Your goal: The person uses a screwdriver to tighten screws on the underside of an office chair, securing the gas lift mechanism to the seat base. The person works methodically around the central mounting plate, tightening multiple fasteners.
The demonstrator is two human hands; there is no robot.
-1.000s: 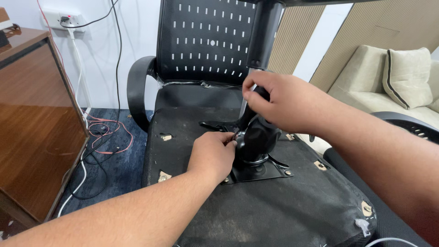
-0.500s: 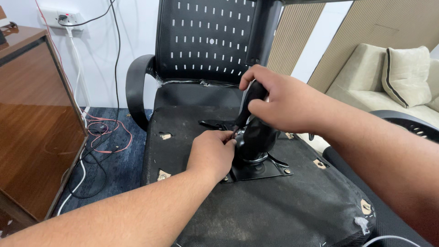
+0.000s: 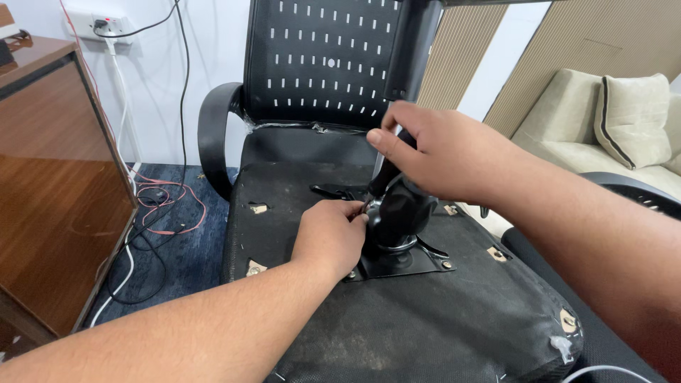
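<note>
your right hand (image 3: 443, 152) clamps the stiff black column (image 3: 396, 206); left hand (image 3: 332, 237) pinches its lever (image 3: 339, 191). heavy, rigid metal mid chair underside (image 3: 425, 326) — hold low near the plate (image 3: 397, 264).

Wooden cabinet (image 3: 50, 184), floor cables (image 3: 159, 213), beige sofa (image 3: 603, 135)

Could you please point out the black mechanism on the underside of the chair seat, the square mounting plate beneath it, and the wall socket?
black mechanism (image 3: 399, 213), head view, on its rounded body.
square mounting plate (image 3: 397, 267), head view, on its flat front part.
wall socket (image 3: 99, 27), head view, on its white face.
</note>
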